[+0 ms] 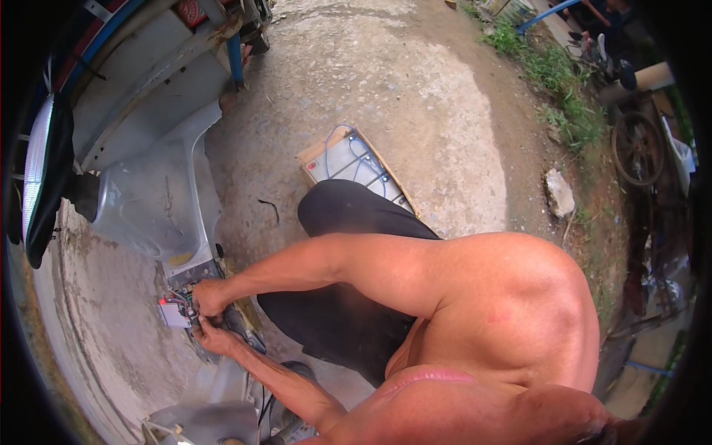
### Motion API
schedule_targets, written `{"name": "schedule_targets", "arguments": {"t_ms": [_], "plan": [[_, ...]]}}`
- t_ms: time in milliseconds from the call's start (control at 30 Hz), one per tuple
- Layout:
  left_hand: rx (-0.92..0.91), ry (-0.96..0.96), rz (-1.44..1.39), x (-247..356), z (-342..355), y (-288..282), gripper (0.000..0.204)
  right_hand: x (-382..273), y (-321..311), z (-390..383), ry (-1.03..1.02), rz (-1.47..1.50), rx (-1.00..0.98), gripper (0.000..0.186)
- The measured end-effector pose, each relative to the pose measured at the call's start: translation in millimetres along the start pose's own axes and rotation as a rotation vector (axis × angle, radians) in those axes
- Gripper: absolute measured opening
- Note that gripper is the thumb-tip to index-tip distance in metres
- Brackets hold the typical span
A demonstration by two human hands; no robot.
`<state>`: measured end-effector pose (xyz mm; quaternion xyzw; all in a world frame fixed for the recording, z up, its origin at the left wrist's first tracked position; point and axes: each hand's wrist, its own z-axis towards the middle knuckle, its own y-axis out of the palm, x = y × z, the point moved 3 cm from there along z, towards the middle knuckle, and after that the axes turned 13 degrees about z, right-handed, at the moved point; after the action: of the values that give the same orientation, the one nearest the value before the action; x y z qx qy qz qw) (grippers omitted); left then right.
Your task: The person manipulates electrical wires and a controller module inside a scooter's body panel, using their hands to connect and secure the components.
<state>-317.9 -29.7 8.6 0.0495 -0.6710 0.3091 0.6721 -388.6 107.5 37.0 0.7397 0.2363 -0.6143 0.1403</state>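
Note:
At the left, my two hands meet over a bunch of thin coloured wires [187,296] in the open floor section of a grey scooter [158,199]. My right hand [212,297], the farther one, is closed with its fingertips among the wires. Just below it, my left hand [213,338] pinches at the same bunch; what lies between its fingertips is partly hidden. Beside the fingers is a small silver-white box [176,314] with a red part at its upper edge. My knees in black trousers [348,211] are bent close to the scooter.
An open carton [404,194] holding grey battery blocks joined by blue wires rests on the concrete ground [415,96]. A pale rock [558,194] lies by the grassy edge [567,89]. A spoked wheel [638,148] stands at the right. Metal vehicle panels [141,81] rise at the upper left.

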Motion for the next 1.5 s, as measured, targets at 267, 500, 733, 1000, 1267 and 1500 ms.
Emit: {"name": "schedule_targets", "arguments": {"t_ms": [267, 500, 733, 1000, 1267, 1500], "plan": [[-0.017, -0.078, -0.169, 1.0, -4.9, -0.6, 0.029, -4.6, -9.3, -10.9, -0.028, 0.055, 0.031, 0.025], [-0.011, -0.035, -0.187, -12.8, -4.3, -19.4, 0.028, -13.2, -1.5, -22.8, 0.024, 0.162, -0.014, 0.025], [-0.133, -0.058, -0.266, -10.0, -1.5, -11.9, 0.026, -5.9, -11.1, -20.6, 0.049, 0.288, -0.017, 0.027], [-0.114, -0.099, -0.293, -2.4, -4.2, -11.5, 0.028, -23.2, -16.2, -27.8, 0.059, 0.195, -0.087, 0.024], [-0.027, -0.227, -0.565, 5.1, -8.8, -10.6, 0.030, -22.3, -10.7, -26.9, 0.054, 0.200, -0.101, 0.027], [0.042, -0.206, -0.935, -66.5, 29.8, -56.3, 0.031, 5.2, -20.3, -12.5, 0.189, 0.720, -0.117, 0.013]]}}
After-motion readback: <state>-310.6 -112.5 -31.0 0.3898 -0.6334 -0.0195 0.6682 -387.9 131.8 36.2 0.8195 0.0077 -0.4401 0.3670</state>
